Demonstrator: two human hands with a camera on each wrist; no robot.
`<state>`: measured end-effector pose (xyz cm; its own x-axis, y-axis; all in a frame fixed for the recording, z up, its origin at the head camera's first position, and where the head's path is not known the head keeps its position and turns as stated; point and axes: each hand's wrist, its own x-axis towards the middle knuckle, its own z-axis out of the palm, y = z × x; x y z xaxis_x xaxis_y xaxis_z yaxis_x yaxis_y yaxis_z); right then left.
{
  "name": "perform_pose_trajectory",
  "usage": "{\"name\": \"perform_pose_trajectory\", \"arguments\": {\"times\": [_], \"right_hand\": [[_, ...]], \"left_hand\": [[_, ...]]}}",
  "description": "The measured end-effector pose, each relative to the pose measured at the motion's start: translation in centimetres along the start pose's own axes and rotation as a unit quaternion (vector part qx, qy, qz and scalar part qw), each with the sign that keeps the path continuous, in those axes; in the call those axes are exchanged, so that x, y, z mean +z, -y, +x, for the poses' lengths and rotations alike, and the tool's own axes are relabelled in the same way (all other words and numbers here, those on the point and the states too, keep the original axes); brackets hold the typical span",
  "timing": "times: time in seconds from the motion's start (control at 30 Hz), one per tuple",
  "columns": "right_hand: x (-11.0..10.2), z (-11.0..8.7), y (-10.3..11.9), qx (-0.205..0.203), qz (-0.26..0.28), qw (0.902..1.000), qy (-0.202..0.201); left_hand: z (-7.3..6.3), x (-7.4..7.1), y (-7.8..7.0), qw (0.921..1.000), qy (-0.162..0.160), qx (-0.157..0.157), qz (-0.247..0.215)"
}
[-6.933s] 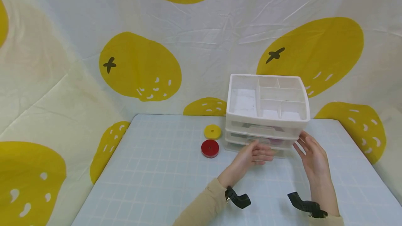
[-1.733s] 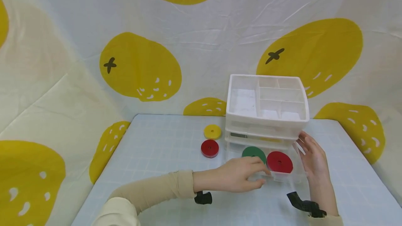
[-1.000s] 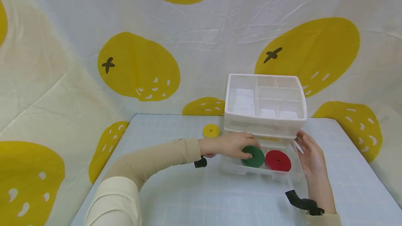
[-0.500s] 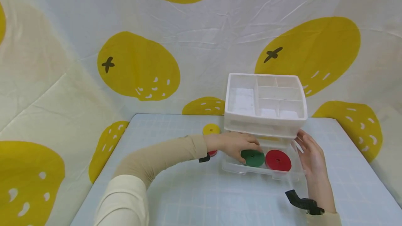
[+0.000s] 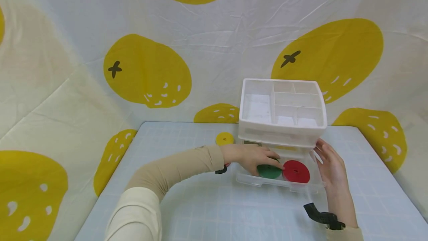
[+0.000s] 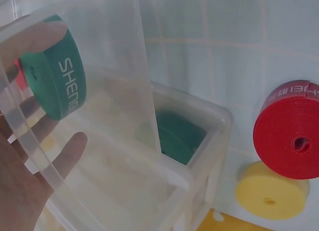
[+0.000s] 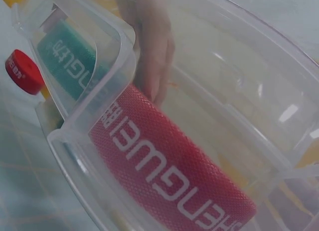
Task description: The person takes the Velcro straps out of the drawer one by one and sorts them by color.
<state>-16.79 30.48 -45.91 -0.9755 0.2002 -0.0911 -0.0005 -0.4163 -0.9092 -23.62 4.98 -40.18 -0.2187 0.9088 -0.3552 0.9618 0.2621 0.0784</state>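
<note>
My left hand (image 5: 255, 158) reaches into the pulled-out clear drawer (image 5: 247, 179) and grips a green tape roll (image 5: 268, 172), with the thumb at its left side and the fingers over its top. In the left wrist view the green roll (image 6: 60, 76) shows white lettering through the drawer wall. Just to its right in the drawer lies a larger red tape roll (image 5: 296, 171), right beside my left fingertips. My right hand (image 5: 334, 170) rests its fingertips against the right side of the white drawer cabinet (image 5: 281, 132), with the fingers relaxed.
On the table (image 5: 187, 211), left of the cabinet, are a yellow tape roll (image 5: 224, 138) and a small red tape roll (image 6: 286, 136), the latter mostly behind my left wrist in the head view. Another green piece (image 6: 179, 136) lies inside the cabinet. The cabinet's top tray has divided compartments.
The drawer, shut at first, has been pulled out, showing the green and red rolls. My left hand has moved from the drawer front onto the green roll. My right hand has stayed put.
</note>
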Motion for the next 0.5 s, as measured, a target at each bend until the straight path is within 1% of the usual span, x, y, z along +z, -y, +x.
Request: {"name": "perform_pose_trajectory", "arguments": {"times": [0.33,0.5], "right_hand": [[-0.08,0.01,0.01,0.0,-0.001,1.0,0.003],[-0.09,-0.01,0.02,-0.001,-0.004,1.0,0.004]], "left_hand": [[0.1,-0.06,-0.07,0.9998,-0.004,-0.005,0.018],[-0.15,-0.26,-0.14,0.9994,-0.003,-0.011,0.033]]}}
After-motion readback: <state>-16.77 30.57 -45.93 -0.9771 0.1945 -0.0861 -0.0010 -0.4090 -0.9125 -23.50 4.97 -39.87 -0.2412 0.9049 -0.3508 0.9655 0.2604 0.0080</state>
